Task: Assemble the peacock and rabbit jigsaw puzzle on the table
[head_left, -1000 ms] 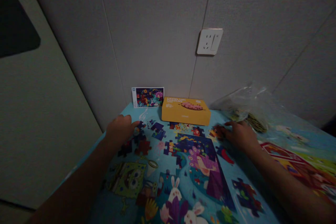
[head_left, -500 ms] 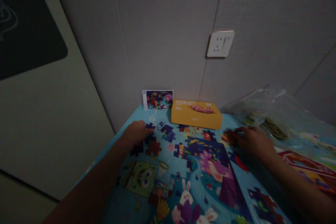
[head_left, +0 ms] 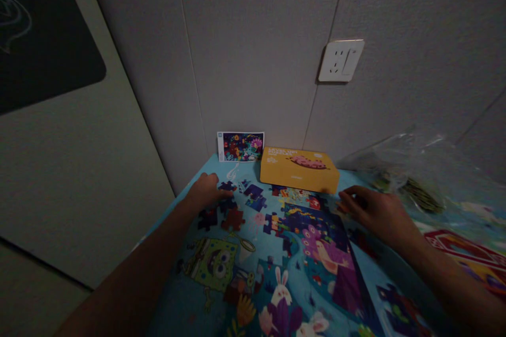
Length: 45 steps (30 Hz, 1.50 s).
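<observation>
My left hand (head_left: 205, 190) rests at the far left of the blue mat, thumb stretched toward dark puzzle pieces (head_left: 227, 186); its other fingers curl partly out of sight. Below it are a red-brown puzzle piece (head_left: 233, 219) and a dark piece (head_left: 207, 218). My right hand (head_left: 373, 211) is bent with fingertips drawn together at an orange puzzle piece (head_left: 343, 209), which is dim and partly covered. Between the hands lies the partly joined puzzle (head_left: 320, 253), with a purple figure and white rabbits. Joined blue pieces (head_left: 255, 197) lie loose near its upper left.
A yellow puzzle box (head_left: 298, 169) sits by the wall, beside a small picture card (head_left: 242, 147) leaning upright. A clear plastic bag (head_left: 427, 174) lies at the right. More dark pieces (head_left: 401, 308) are at the lower right. A printed blue mat (head_left: 247, 168) covers the surface.
The view has shifted slightly. My right hand was blurred and lower over the pieces; its wrist is now more arched, with fingertips at the orange piece. The left hand stays almost in place.
</observation>
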Each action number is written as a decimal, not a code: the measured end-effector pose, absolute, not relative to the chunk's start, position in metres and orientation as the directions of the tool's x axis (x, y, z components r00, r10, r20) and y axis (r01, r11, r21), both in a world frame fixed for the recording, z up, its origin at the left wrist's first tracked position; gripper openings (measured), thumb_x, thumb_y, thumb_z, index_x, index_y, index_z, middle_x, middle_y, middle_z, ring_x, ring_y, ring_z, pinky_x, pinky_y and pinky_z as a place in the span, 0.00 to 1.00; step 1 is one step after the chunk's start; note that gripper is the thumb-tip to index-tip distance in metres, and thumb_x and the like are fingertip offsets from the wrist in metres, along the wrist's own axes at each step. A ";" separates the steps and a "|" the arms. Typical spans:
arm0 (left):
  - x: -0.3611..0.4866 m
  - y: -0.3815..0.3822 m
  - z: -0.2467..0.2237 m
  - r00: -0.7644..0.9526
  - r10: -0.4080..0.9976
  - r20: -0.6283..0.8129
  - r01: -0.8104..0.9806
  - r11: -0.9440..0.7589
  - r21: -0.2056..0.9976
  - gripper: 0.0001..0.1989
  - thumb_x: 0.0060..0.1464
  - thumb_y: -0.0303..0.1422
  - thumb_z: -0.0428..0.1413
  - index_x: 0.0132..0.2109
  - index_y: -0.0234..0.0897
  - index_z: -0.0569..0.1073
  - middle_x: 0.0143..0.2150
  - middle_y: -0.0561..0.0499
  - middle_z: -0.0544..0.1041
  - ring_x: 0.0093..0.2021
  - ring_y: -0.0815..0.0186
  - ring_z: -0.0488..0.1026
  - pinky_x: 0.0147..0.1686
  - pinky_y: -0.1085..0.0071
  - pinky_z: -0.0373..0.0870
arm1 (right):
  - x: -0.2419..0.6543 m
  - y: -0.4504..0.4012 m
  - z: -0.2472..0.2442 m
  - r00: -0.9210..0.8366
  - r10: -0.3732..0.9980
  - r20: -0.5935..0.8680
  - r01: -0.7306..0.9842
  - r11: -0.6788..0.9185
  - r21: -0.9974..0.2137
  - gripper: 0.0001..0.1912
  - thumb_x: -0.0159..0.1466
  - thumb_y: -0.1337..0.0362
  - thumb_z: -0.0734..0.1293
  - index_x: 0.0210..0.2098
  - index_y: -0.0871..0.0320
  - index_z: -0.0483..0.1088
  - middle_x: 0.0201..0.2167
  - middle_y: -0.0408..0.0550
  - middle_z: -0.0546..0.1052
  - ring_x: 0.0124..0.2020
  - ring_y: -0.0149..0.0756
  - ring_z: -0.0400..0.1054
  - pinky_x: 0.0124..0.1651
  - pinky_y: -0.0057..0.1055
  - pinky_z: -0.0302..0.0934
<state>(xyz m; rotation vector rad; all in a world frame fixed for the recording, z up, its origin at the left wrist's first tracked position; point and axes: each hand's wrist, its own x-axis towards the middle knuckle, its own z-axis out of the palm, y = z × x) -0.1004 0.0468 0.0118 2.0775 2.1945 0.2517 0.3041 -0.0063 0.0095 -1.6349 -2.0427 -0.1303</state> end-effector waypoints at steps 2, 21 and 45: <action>-0.100 0.048 0.009 -0.054 0.998 0.030 0.972 0.045 0.229 0.28 0.43 0.49 0.63 0.47 0.33 0.74 0.46 0.40 0.77 0.44 0.54 0.75 0.36 0.69 0.66 | 0.292 -0.012 0.013 -0.239 0.900 0.365 0.911 0.338 -0.237 0.20 0.67 0.52 0.57 0.36 0.57 0.75 0.23 0.48 0.79 0.22 0.37 0.72 0.27 0.30 0.58; -0.085 0.053 0.007 -0.043 0.984 0.172 0.751 -0.082 0.656 0.10 0.50 0.28 0.51 0.42 0.38 0.68 0.28 0.55 0.76 0.28 0.68 0.73 0.30 0.74 0.66 | 0.266 -0.021 0.017 -0.438 0.880 0.183 0.874 0.465 -0.141 0.19 0.70 0.57 0.55 0.36 0.55 0.75 0.27 0.48 0.79 0.30 0.40 0.72 0.39 0.34 0.56; -0.053 0.038 -0.012 0.419 0.875 0.243 0.815 -0.480 0.323 0.19 0.53 0.41 0.58 0.51 0.43 0.74 0.56 0.49 0.75 0.57 0.52 0.64 0.55 0.55 0.59 | 0.284 0.003 -0.012 -0.184 0.889 0.419 0.901 0.323 -0.289 0.30 0.59 0.73 0.59 0.61 0.60 0.59 0.60 0.59 0.68 0.59 0.50 0.62 0.57 0.50 0.58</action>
